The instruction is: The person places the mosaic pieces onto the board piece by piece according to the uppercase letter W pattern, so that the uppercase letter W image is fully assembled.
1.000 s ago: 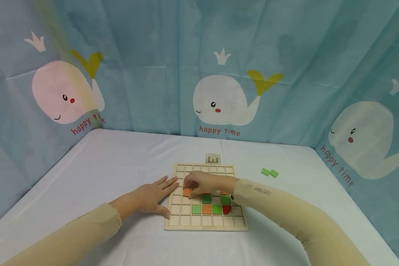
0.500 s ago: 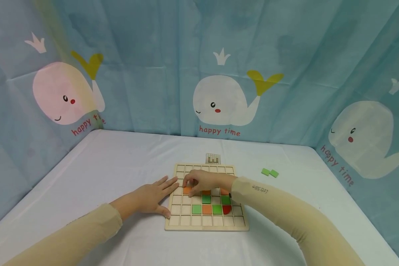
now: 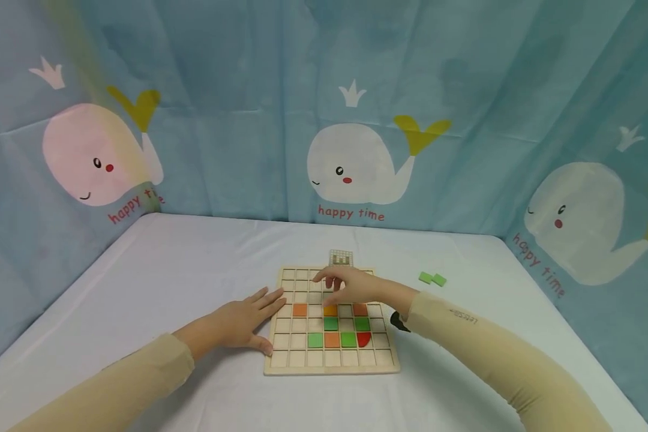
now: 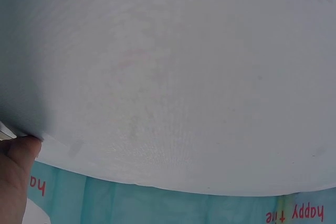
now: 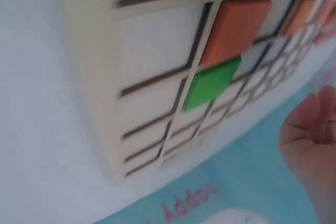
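My left hand (image 3: 240, 323) rests with spread fingers along the left edge of a wooden grid board (image 3: 332, 371). Only part of that hand (image 4: 18, 169) shows in the left wrist view. Over the middle of the board hovers my right hand (image 3: 359, 285), fingers bent loosely, with nothing visible between thumb and fingertips. An orange square tile (image 3: 299, 310) lies in a cell to its left. Below it are an orange-yellow tile (image 3: 330, 311), several green and orange tiles and a red rounded piece (image 3: 364, 339). The right wrist view shows a green tile (image 5: 212, 83) in the grid.
Two green tiles (image 3: 432, 279) lie on the white tablecloth (image 3: 210, 258) right of the board. A small grid-patterned card (image 3: 341, 258) sits at the board's far edge. Behind the table hangs a blue curtain (image 3: 237, 162) with whales.
My right hand has let go of the orange tile at the left, leaving it in its cell, and has moved to the right. My left hand stays at the board's edge.
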Action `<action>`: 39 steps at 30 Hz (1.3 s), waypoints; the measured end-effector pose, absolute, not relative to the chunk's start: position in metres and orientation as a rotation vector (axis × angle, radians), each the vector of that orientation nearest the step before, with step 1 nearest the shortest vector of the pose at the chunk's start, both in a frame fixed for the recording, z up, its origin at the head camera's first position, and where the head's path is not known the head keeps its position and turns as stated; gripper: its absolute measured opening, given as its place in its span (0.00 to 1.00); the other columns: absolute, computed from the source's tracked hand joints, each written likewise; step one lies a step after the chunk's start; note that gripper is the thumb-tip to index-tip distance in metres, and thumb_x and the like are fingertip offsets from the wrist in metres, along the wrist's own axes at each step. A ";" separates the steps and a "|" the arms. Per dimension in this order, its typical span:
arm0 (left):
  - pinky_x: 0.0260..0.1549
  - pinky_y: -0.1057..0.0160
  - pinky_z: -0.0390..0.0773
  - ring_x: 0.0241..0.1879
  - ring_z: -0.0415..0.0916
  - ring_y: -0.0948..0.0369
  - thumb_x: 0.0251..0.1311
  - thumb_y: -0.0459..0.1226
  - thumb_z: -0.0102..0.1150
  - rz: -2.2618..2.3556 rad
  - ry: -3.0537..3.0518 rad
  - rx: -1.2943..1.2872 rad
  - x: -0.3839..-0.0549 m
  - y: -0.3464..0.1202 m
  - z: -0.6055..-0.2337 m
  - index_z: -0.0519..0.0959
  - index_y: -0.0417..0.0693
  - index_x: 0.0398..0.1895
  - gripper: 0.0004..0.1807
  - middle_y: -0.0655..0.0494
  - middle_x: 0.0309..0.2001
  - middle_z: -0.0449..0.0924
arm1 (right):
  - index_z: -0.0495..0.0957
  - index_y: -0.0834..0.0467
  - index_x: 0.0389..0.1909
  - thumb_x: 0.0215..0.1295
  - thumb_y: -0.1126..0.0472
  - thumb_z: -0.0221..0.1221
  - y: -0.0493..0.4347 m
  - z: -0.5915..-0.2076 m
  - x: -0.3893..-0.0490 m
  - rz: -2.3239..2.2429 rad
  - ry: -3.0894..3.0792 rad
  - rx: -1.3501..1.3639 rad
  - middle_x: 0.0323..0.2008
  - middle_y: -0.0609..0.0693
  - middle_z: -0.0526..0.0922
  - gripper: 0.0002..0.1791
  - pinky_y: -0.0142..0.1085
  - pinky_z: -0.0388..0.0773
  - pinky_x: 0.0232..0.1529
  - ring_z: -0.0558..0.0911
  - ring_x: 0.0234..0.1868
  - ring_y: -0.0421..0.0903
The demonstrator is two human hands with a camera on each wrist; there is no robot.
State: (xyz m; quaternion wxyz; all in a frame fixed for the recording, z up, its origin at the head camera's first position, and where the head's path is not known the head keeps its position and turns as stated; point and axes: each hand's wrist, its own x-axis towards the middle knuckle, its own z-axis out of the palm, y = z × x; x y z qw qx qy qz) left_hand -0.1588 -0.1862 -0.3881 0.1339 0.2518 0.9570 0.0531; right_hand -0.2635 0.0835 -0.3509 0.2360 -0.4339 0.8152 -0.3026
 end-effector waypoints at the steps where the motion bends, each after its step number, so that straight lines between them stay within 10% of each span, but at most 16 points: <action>1: 0.56 0.42 0.70 0.73 0.44 0.42 0.50 0.70 0.53 0.151 2.774 0.728 -0.159 -0.186 -0.388 0.53 0.44 0.76 0.58 0.49 0.77 0.44 | 0.71 0.62 0.63 0.65 0.61 0.64 0.090 -0.349 -0.263 -0.852 2.241 -1.184 0.48 0.61 0.74 0.27 0.38 0.74 0.44 0.74 0.43 0.45; 39: 0.51 0.39 0.71 0.73 0.45 0.40 0.49 0.69 0.55 0.219 2.779 0.752 -0.158 -0.188 -0.389 0.53 0.42 0.76 0.58 0.46 0.77 0.45 | 0.73 0.69 0.54 0.67 0.63 0.60 0.278 -0.329 -0.264 -1.092 2.409 -0.813 0.36 0.55 0.77 0.18 0.39 0.77 0.42 0.77 0.39 0.50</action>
